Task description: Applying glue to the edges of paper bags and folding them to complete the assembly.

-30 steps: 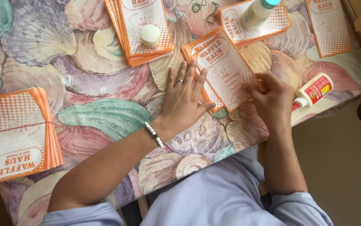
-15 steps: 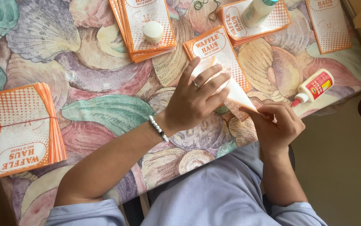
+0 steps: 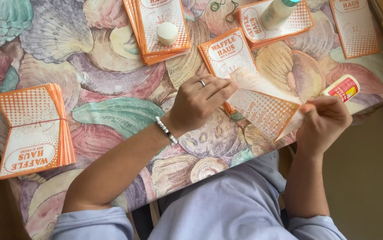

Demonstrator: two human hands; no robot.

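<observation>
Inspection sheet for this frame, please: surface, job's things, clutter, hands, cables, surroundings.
Surface: table under a seashell-print cloth.
Job's things: orange-and-white paper bag lifted and being folded or opened between both hands; stack of paper bags at the left edge, another stack under a small white round lid.
Clutter: glue bottle lying near the right hand; a white bottle on further bags.
Hands: left hand pinches the bag's upper edge; right hand grips its lower corner.
Cables: nothing seen.
Surroundings: beige floor at right.

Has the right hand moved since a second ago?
Yes. The right hand has drawn back from the table toward the person, lifting a paper sheet's corner.
</observation>
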